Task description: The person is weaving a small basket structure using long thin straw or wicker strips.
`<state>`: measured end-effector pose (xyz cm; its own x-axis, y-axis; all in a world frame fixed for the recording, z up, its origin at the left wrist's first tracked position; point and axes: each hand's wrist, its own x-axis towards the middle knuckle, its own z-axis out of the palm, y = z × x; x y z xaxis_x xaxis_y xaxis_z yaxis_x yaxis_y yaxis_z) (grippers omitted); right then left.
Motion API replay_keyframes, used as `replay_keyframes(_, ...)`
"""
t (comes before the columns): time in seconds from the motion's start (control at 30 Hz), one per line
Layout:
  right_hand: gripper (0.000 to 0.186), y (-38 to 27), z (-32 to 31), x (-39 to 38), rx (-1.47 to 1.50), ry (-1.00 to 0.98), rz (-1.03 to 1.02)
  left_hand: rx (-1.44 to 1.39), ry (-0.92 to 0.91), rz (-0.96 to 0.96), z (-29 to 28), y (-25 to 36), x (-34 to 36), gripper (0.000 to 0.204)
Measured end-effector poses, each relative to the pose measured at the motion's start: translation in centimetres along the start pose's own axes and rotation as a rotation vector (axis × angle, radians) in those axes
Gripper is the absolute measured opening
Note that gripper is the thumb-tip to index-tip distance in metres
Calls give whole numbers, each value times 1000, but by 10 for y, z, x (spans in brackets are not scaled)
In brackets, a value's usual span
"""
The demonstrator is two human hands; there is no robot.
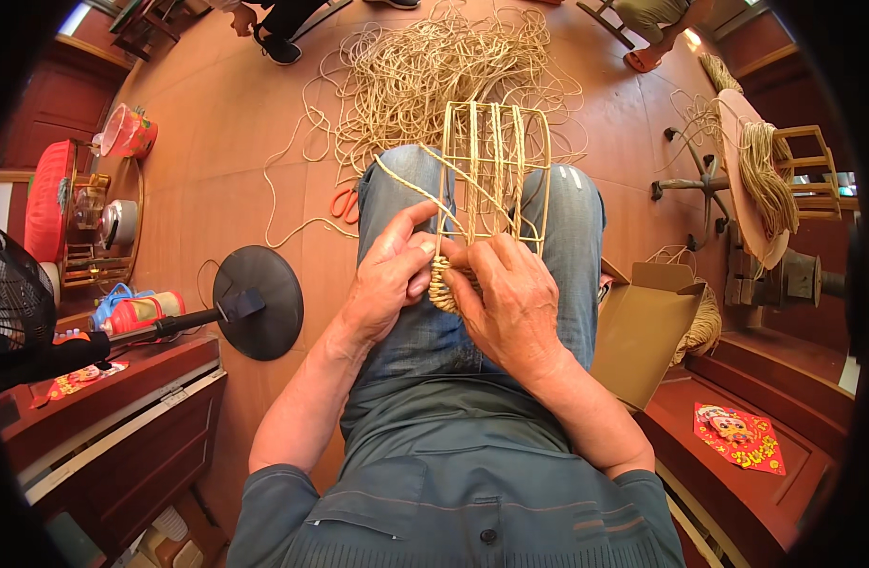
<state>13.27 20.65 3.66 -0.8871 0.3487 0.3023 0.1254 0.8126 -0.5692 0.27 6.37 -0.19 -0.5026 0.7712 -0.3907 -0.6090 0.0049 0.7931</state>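
Note:
A rectangular basket frame [496, 106] of thin rods wrapped in straw-coloured cord rests across my knees. At its near left corner a short section of tight cord weaving [442, 286] covers the rods. My left hand [389, 275] grips the frame's left side by this weaving, its index finger pointing forward and its other fingers curled. Closed over the near end, my right hand [512, 298] pinches at the woven section; its fingertips are partly hidden. A loose strand of cord [401, 180] slants across the frame from the left.
A large tangle of cord [444, 66] lies on the floor ahead, with red-handled scissors [345, 204] nearer my left knee. An open cardboard box [643, 331] is at right. A fan's round base [257, 303] stands left. Other people's feet [281, 47] show at the far side.

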Motion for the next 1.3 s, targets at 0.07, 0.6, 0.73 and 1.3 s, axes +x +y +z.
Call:
replay_keyframes(0.07, 17, 1, 0, 0, 3, 1, 3, 50, -20, -3, 0, 0, -1, 58)
replay_keyframes(0.6, 30, -6, -3, 5, 78, -8, -6, 437, 366, 335, -16, 69, -53, 25)
replay_keyframes(0.73, 30, -13, 5, 14, 126, -54, -91, 408, 414, 587, -4, 121, -93, 41)
replay_keyframes(1.3, 16, 22, -16, 15, 306, 5, 188, 1059, 299, 743, 26, -6, -32, 20)
